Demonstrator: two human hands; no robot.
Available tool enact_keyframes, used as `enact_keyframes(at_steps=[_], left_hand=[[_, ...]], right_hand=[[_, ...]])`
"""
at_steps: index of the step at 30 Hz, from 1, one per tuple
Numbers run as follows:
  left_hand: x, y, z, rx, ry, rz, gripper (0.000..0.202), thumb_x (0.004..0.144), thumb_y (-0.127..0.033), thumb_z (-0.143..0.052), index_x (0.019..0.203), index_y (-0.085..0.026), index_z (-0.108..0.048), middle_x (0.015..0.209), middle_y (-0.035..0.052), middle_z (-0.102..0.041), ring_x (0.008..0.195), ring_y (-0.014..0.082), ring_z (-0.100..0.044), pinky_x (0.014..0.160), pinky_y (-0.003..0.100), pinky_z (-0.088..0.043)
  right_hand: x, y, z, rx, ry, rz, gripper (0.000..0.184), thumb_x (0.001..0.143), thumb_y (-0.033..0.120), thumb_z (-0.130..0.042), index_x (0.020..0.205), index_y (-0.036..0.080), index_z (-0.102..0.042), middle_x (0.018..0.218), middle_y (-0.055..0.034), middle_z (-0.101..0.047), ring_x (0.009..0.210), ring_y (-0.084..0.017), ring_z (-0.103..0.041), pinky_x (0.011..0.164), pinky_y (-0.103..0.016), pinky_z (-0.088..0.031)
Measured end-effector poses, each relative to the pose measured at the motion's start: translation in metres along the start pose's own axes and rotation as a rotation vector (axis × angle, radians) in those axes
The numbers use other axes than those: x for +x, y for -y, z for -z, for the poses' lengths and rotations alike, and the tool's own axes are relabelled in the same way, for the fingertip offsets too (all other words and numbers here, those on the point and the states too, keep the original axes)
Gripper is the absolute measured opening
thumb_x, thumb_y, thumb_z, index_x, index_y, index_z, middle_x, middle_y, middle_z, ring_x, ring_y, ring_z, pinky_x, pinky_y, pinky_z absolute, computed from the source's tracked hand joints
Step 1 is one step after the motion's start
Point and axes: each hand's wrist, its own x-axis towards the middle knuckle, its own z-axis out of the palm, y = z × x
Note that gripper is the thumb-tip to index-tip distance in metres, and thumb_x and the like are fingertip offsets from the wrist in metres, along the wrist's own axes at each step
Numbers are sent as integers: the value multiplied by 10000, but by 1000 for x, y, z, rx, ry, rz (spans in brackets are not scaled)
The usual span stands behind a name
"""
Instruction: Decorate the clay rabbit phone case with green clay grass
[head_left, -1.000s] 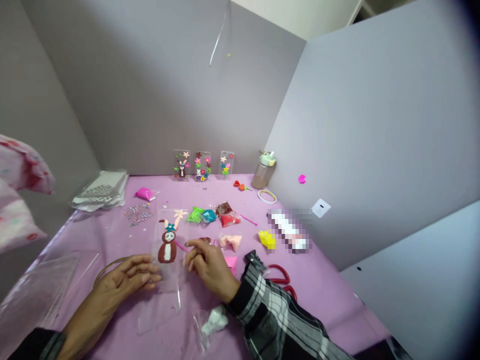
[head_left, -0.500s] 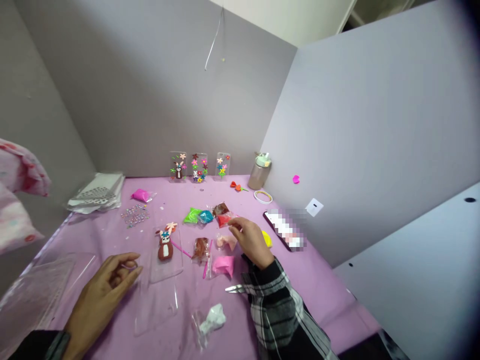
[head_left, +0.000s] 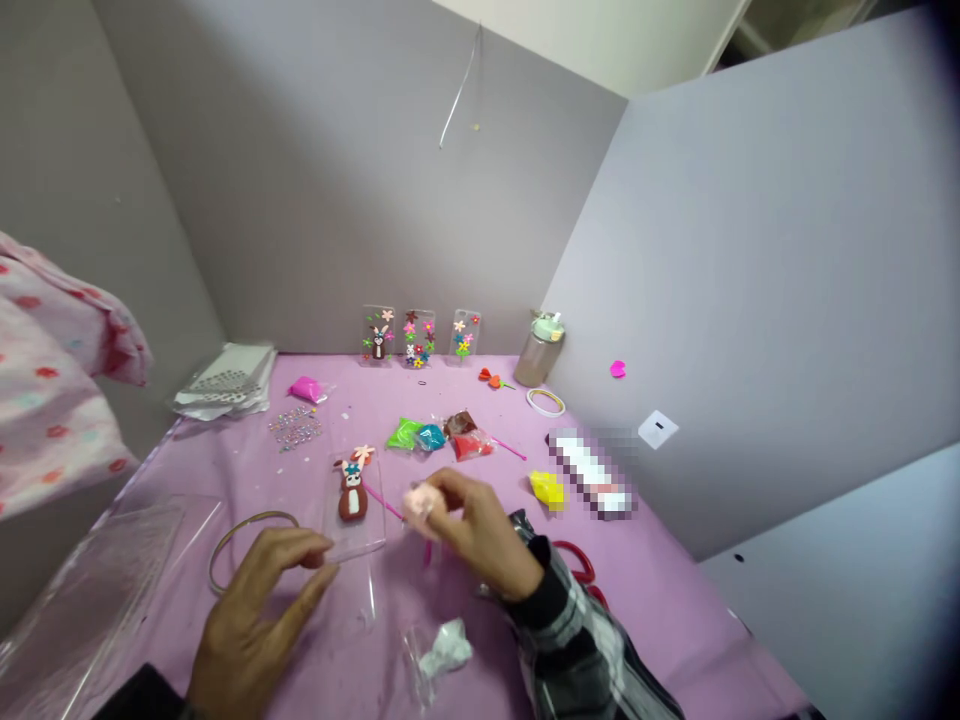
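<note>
My right hand [head_left: 476, 530] pinches a small bag of pale pink clay [head_left: 420, 502] and holds it just above the purple table [head_left: 660, 600]. A clear phone case [head_left: 355, 505] bearing a brown clay bunny [head_left: 351, 492] lies flat to its left. My left hand [head_left: 259, 610] hovers low beside the case's near corner, fingers spread and curved, holding nothing. A thin pink stick [head_left: 382, 500] lies between the case and the pink clay.
Bags of green [head_left: 403, 433], blue [head_left: 431, 437] and red clay [head_left: 471, 445] lie mid-table, yellow clay [head_left: 547, 488] to the right. Three decorated cases [head_left: 418, 337] lean on the back wall by a jar [head_left: 538, 352]. A white clay bag [head_left: 446, 650], red scissors [head_left: 574, 560], a wire ring [head_left: 247, 545] and gems [head_left: 294, 427] lie around.
My right hand reached out to the clay bags, took the pale pink one and brought it back toward the bunny case. My left hand let go of the case, which now lies flat.
</note>
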Motion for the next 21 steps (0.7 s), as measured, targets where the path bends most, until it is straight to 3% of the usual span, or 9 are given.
enact_keyframes(at_steps=[4, 7, 11, 13, 16, 21], left_hand=[[-12, -1, -7, -27, 7, -198, 234, 764, -255, -806, 985, -331, -801, 988, 47, -757, 980, 294, -670, 915, 359, -530], [-16, -5, -9, -52, 24, -183, 197, 869, -224, -701, 990, -340, -805, 999, 41, -766, 962, 274, -683, 926, 365, -524], [-17, -7, -3, -63, -125, -140, 145, 886, -273, -687, 949, -330, -804, 1009, 53, -765, 997, 296, -681, 981, 408, -505], [-15, -2, 3, -45, -154, -158, 125, 842, -287, -735, 931, -338, -806, 1007, 53, -751, 1008, 308, -674, 983, 418, -511], [-10, 10, 14, 11, -93, -167, 102, 813, -289, -768, 890, -350, -793, 952, 47, -718, 961, 299, -664, 943, 411, -525], [1, 6, 20, -25, 20, -111, 41, 837, -314, -748, 799, -300, -740, 947, 61, -721, 1021, 302, -647, 980, 404, -492]], right_hand=[[-17, 33, -36, 213, 219, 15, 83, 828, 137, -588, 797, 207, -556, 680, 58, -494, 609, -104, -442, 553, -225, -306], [-22, 49, -49, 247, 257, -18, 136, 858, 157, -554, 764, 214, -474, 654, 67, -441, 578, -98, -391, 530, -231, -276], [-20, 63, -56, 411, 325, -67, 118, 847, 190, -568, 807, 221, -462, 715, 59, -470, 624, -106, -407, 546, -221, -319], [-19, 65, -58, 497, 367, -91, 144, 809, 206, -605, 827, 221, -463, 742, 56, -472, 644, -109, -410, 556, -218, -341], [-14, 60, -56, 505, 434, -87, 183, 769, 227, -658, 866, 217, -504, 759, 57, -473, 654, -110, -415, 558, -213, -342], [3, 52, -31, 201, 383, 95, 226, 778, 192, -671, 1002, 212, -645, 773, 37, -537, 675, -129, -470, 605, -226, -355]])
